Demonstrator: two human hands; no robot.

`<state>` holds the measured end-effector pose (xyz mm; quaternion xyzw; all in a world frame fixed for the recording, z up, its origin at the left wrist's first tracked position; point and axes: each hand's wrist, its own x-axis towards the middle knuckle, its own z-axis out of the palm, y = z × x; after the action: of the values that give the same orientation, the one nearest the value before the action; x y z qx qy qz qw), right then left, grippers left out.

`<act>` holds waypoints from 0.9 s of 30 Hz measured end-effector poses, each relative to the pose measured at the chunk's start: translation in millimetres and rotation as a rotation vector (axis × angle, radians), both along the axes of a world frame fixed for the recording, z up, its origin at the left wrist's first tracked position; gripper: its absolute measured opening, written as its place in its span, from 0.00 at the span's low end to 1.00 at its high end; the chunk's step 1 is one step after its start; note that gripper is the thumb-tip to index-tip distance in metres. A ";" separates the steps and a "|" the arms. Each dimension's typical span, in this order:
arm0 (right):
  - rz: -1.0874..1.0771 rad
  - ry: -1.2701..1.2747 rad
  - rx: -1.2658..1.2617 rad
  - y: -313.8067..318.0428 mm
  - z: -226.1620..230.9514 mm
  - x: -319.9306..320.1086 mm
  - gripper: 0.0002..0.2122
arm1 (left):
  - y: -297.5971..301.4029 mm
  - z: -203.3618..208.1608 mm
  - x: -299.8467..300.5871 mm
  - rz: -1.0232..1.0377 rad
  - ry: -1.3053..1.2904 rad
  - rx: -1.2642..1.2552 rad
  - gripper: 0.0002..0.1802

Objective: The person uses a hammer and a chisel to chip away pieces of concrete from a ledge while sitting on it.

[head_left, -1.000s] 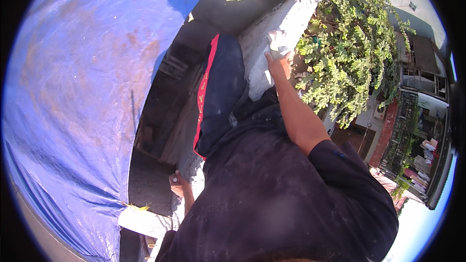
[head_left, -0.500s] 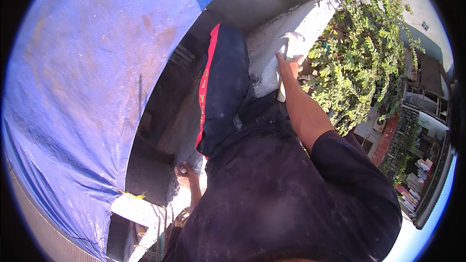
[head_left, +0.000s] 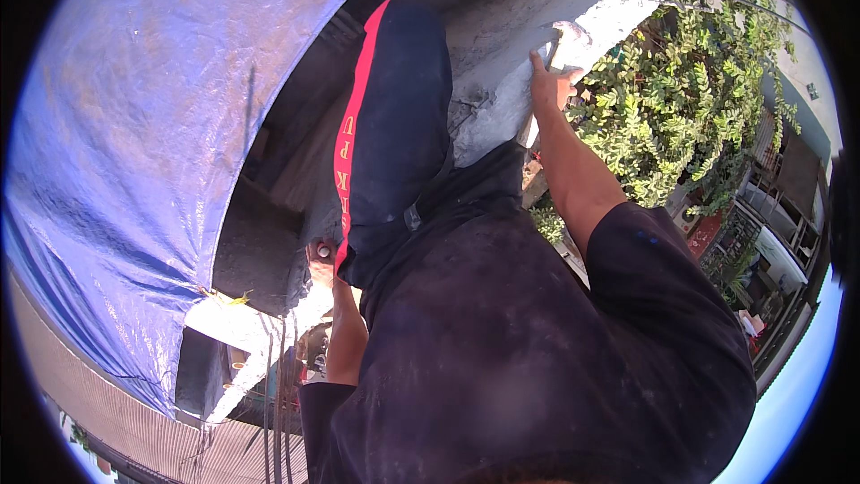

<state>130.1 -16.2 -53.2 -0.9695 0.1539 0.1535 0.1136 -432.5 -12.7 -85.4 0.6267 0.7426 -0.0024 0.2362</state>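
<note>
Farther out in view than before, the right grip (head_left: 554, 88) grasps a flat dark-edged tool (head_left: 552, 49) at the rough pale concrete beam (head_left: 503, 79), the left grip (head_left: 322, 266) a round pale-ended object (head_left: 323, 252); level, even pressure should help

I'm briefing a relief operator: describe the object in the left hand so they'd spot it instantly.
From the blue tarp, go right to the red stripe on the dark trouser leg. By the stripe's lower end, the left hand holds the object. Only its pale end shows: small and round, unlike the long stripe beside it.
</note>
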 end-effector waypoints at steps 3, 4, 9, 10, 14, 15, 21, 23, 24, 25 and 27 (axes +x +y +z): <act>-0.009 0.002 -0.007 -2.3 -0.2 -1.2 0.66 | 11.3 1.7 -0.8 -0.008 0.010 -0.028 0.11; -0.007 0.017 0.035 2.5 4.0 0.0 0.66 | 17.1 -3.5 0.4 -0.013 0.007 -0.026 0.12; -0.036 0.040 0.138 7.7 17.4 4.0 0.65 | 40.1 -19.9 2.2 -0.053 -0.026 -0.021 0.13; -0.048 0.042 0.164 7.8 16.9 2.9 0.65 | 43.9 -23.9 0.3 -0.065 -0.031 -0.017 0.13; -0.021 -0.003 0.189 -10.2 -8.6 11.9 0.67 | 62.3 -27.6 -5.2 -0.091 -0.030 -0.009 0.14; -0.024 -0.038 0.196 -5.3 -5.4 21.7 0.66 | 64.0 -26.4 -8.2 -0.087 -0.031 -0.005 0.14; 0.006 -0.030 0.199 -11.6 -11.6 4.6 0.66 | 74.4 -26.0 -29.3 -0.066 -0.008 -0.011 0.16; -0.010 -0.034 0.171 -16.5 -14.4 4.9 0.66 | 80.2 -27.9 -30.7 -0.065 -0.006 -0.016 0.17; -0.017 -0.036 0.156 -19.4 -15.0 6.6 0.66 | 79.2 -27.1 -32.5 -0.062 -0.007 -0.021 0.17; -0.019 -0.035 0.173 -19.1 -10.9 2.6 0.66 | 81.0 -26.8 -35.0 -0.060 -0.003 -0.027 0.17; -0.010 -0.062 0.210 -0.2 -8.1 -2.7 0.66 | 83.7 -21.0 -42.7 -0.018 -0.013 0.004 0.18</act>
<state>127.5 -16.5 -61.3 -0.9558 0.1384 0.1379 0.2198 -475.2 71.0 -106.4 0.6338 0.7354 0.0010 0.2397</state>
